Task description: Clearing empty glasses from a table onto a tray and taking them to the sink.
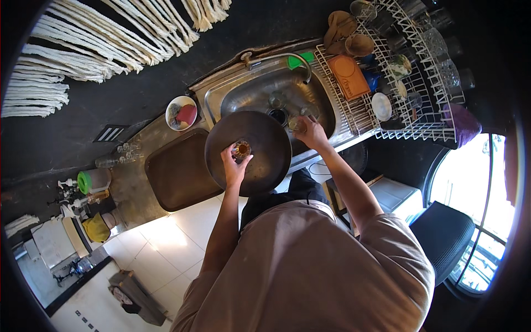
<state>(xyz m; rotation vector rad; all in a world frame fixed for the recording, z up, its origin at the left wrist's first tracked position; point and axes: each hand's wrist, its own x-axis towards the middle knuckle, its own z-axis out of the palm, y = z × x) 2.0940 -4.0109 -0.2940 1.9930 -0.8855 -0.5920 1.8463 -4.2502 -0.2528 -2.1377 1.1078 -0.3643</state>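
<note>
My left hand (235, 165) has its fingers around a small glass (241, 148) with amber-brown contents, over a round dark tray (265, 174). The tray overlaps the left front part of a stainless steel sink (244, 93). Over the sink's right front part, my right hand (312, 132) holds a clear glass (297, 124). Another clear glass (309, 111) is just behind that hand. Farther back in the basin is one more glass (277, 99), near the dark drain area (278, 116). The undersides of both held glasses are hidden.
A curved faucet (305, 64) reaches over the basin. At right, a white wire dish rack (419, 135) holds dishes and several glasses. To the left are a rectangular brown tray (178, 174) and a white bowl (181, 125) with a red sponge or cloth. Small glasses (128, 152) stand farther left.
</note>
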